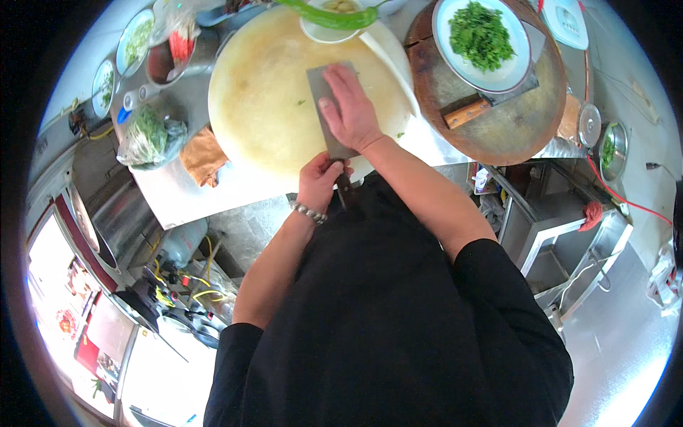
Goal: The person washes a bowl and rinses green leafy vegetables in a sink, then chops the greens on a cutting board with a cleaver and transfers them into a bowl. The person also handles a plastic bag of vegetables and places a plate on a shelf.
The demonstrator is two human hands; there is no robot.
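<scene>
A cleaver with a broad metal blade lies flat, or nearly so, over the near middle of a round pale cutting board. My left hand is wrapped round its dark handle at the board's near edge. My right hand lies on the blade with its fingers stretched out toward the far end. Whether anything is under the blade is hidden. A few green bits stick to the board. At the far edge, a long green pepper lies across a white bowl holding pale pieces.
On the right, a round wooden board carries a plate of chopped green herbs and a second cleaver with a wooden handle. To the left are a bagged green vegetable, a brown cloth and a metal pot.
</scene>
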